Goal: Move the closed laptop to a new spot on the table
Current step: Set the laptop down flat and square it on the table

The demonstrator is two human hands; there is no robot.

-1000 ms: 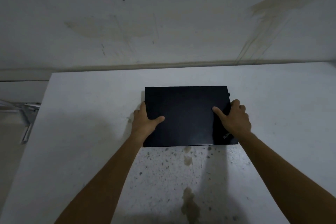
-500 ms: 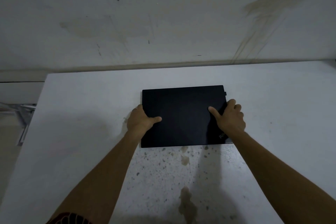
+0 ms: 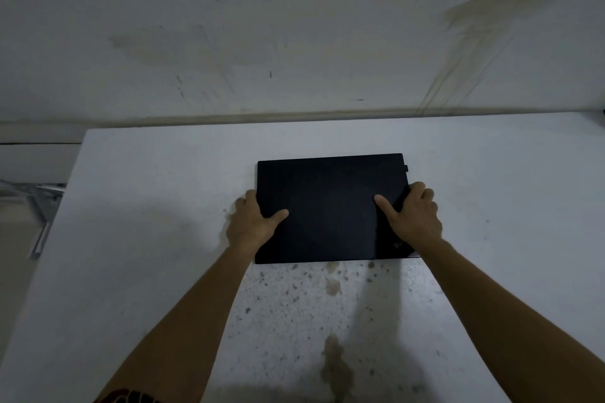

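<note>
A closed black laptop [image 3: 330, 206] lies flat near the middle of the white table [image 3: 147, 206], its long side toward me. My left hand [image 3: 250, 226] grips its left edge, thumb on the lid and fingers curled under the side. Gripping the right edge the same way is my right hand [image 3: 414, 214], its thumb pointing inward across the lid. A small logo shows at the lid's near right corner, partly covered by my wrist.
The table's back edge meets a stained white wall [image 3: 294, 42]. Its left edge [image 3: 65, 206] drops off to a floor with a metal frame [image 3: 36, 206]. The near tabletop carries dark specks and brownish stains [image 3: 334, 366].
The laptop and both hands sit slightly further left in view than a second ago; both grips look the same.
</note>
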